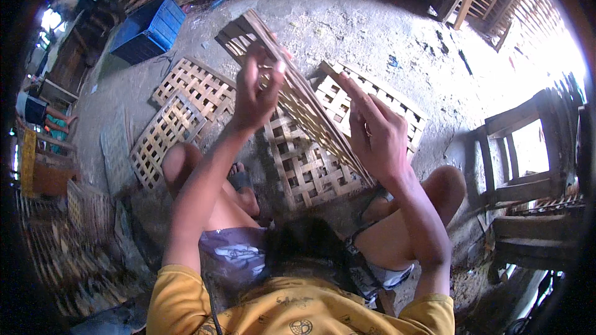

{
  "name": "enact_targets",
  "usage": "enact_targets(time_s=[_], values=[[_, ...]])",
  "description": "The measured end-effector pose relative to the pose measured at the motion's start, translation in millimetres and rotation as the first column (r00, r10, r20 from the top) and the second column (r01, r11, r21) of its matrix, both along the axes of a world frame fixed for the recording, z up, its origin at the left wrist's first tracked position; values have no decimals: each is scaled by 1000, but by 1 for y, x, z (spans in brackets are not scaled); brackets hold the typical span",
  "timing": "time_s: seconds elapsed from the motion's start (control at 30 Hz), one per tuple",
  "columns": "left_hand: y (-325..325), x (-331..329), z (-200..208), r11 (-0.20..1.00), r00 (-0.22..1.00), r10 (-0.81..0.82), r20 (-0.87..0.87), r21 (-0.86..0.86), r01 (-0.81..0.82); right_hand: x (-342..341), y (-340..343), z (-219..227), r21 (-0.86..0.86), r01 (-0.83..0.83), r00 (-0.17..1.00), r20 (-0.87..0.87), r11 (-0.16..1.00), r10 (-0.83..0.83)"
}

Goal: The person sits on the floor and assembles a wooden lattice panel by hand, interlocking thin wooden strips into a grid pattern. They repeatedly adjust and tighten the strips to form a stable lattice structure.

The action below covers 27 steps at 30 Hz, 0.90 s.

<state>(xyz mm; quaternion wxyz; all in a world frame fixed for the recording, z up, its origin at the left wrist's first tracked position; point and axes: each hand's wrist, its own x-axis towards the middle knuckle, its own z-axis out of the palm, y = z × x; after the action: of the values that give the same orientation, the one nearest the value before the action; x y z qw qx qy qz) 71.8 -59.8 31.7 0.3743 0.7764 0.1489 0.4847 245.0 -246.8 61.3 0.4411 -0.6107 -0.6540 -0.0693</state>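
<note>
- Panel [307, 111] of woven slats is up on edge between the person's knees, steeply tilted, its far end raised, its near end down by the front floor panel [301, 170]; whether those two touch, I can't tell from here.
- Left hand [257, 90] is at the raised end, fingers curled and thumb drawn in toward them, right against the frame rail; it's blurred, so I can't say whether it's pinching the wood.
- Right hand [380, 127] is on the other side, forefinger stretched long, the remaining fingers bent in toward the palm; contact with the standing panel is hidden, and I can't tell if anything sits in that grip.
- Good handling here, to my eye, means one palm firmly on the thick rail, never on the thin slats, which look likely to flex or crack.
- Keep that near corner planted on something flat, I'd say; a floor panel's open weave could catch it or let it skid.
- Steady the tilt first, then let the free fingers work along the rail, clear of splinters.
- Around them on the floor [453, 130]: another lattice panel [333, 95] behind the right hand, two more woven panels [164, 133] at the left, slightly overlapped, and a blue crate [139, 46] well apart beyond those.
</note>
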Motion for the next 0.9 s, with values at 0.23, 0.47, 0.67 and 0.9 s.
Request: enact_targets(time_s=[0.23,0.47,0.67,0.9], values=[[-39,17,1,991,995,-104,0,80,104,-5,2,4,124,-43,999,15,991,41],[-45,19,-4,981,988,-116,-105,142,131,-4,-2,4,119,-15,1000,19,993,12],[-40,18,-6,992,994,-108,-25,58,109,-4,-3,2,105,-22,999,50,994,17],[-40,15,-4,986,993,-99,-61,129,106,-8,-2,0,97,30,988,148,995,-44]])
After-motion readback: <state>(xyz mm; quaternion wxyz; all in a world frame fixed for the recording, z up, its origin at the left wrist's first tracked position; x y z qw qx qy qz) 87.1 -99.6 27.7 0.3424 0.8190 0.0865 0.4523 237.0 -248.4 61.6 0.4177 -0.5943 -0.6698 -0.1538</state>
